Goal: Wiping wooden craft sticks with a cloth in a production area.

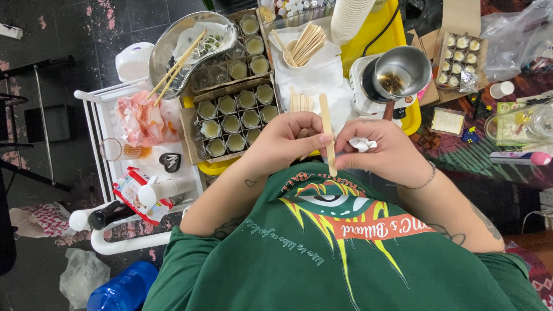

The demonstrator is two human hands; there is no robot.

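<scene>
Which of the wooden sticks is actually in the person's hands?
The single flat wooden stick pinched upright between the left hand and right hand. The others sit bundled in the small cup or lie in the metal bowl.

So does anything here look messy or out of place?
A little. Two long wooden sticks lie slanted across the metal bowl, ends poking over its rim. A crumpled pink-stained tissue sits on the white cart. Both hands hold one flat wooden stick; nothing looks spilled.
</scene>
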